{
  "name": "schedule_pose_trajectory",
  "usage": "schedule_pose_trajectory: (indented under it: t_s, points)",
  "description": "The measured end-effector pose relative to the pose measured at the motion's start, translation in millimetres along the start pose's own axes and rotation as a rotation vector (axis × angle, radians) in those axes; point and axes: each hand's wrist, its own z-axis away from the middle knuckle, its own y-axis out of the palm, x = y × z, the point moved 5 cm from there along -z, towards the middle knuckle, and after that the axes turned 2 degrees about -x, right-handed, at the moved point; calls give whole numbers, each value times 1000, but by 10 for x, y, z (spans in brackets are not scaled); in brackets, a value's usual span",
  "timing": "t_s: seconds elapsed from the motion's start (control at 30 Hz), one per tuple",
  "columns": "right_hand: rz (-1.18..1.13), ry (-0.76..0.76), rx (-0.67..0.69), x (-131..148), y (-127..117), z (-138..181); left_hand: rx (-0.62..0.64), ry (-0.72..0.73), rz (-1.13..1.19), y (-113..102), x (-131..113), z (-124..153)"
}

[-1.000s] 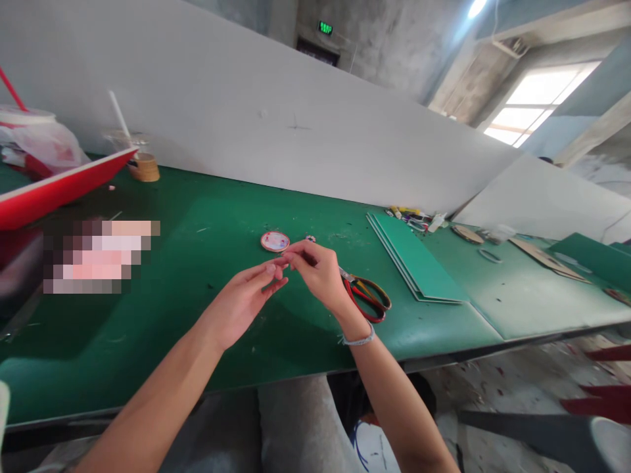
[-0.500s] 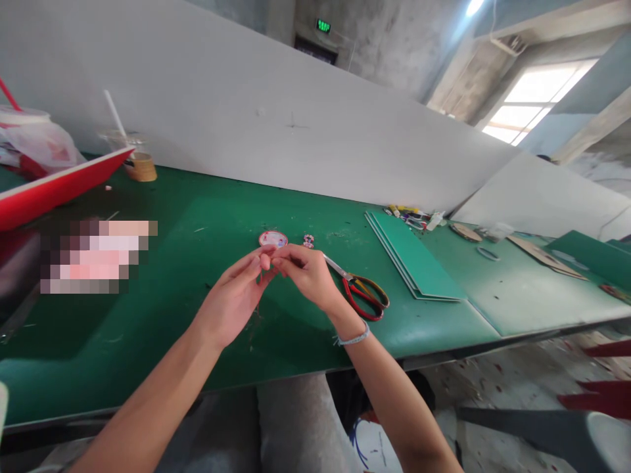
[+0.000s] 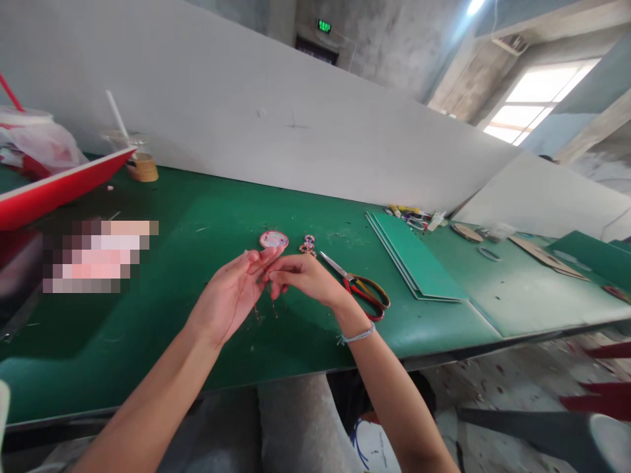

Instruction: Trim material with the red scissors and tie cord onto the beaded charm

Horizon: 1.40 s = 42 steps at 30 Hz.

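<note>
Over the near side of the green table, my left hand (image 3: 230,289) is turned palm up with its fingers stretched out. My right hand (image 3: 303,276) meets it at the fingertips, thumb and fingers pinched on a thin red cord (image 3: 275,309). Strands of the cord dangle below both hands; the rest is hidden by the fingers. Just beyond lies a small oval dish (image 3: 273,240) with a red rim and tiny bits in it. A little cluster of patterned beads (image 3: 308,244) is to its right. Red-handled scissors (image 3: 365,289) lie beside my right wrist, blades partly visible.
Green boards (image 3: 419,259) are stacked to the right, with a pile of small tools (image 3: 411,215) behind them. A red-sided tray (image 3: 64,185) and a cup with a straw (image 3: 142,166) stand at the left. A white partition (image 3: 236,112) borders the table's back.
My left fingers have straightened from a pinch, opening the palm. My right hand has shifted slightly left and down, and more cord strands show below. The bead cluster is less covered.
</note>
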Motion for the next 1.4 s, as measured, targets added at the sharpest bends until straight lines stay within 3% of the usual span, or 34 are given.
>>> schedule_pose_trajectory:
  t_s: [0.23,0.47,0.6,0.87,1.2,1.4]
  points:
    - [41,79,53,-54,35,22,-5,-8,15,-19,0,-10]
    - [61,200,204,-89,112,83,40,-48,-73,0,23,14]
    - [50,84,51,0,18,54,139,-159,-212,38,95,23]
    - [24,-102,-255,121,-72,44,164,-116,-161,33,89,4]
    - [83,-229,-326,169,-70,81,161,-108,-161,40,91,17]
    - [174,-167,-319,190,-64,85,58,2,-205,88,13,39]
